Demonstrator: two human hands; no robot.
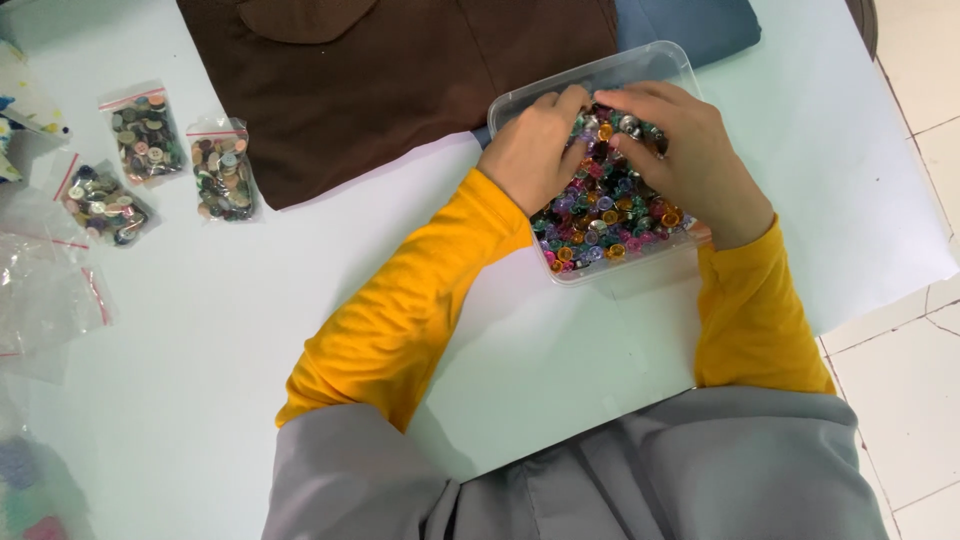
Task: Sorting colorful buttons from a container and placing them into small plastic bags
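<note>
A clear plastic box point(640, 62) sits on the white table, filled with several small colourful shiny buttons point(605, 215). Both my hands reach into it from the near side. My left hand point(535, 150) rests over the box's left part with fingers curled down among the buttons. My right hand point(685, 155) covers the right part, its fingers bent onto the buttons near the far wall. The fingertips of both hands meet near the box's back middle. Whether either hand pinches a single button is hidden. My sleeves are yellow.
A dark brown garment point(400, 80) lies behind the box, with blue cloth point(700, 22) at its right. Three small zip bags of mixed buttons point(145, 135) point(222, 172) point(100, 203) lie at the left, beside empty clear bags point(45, 290). Tiled floor point(920, 330) shows past the table's right edge.
</note>
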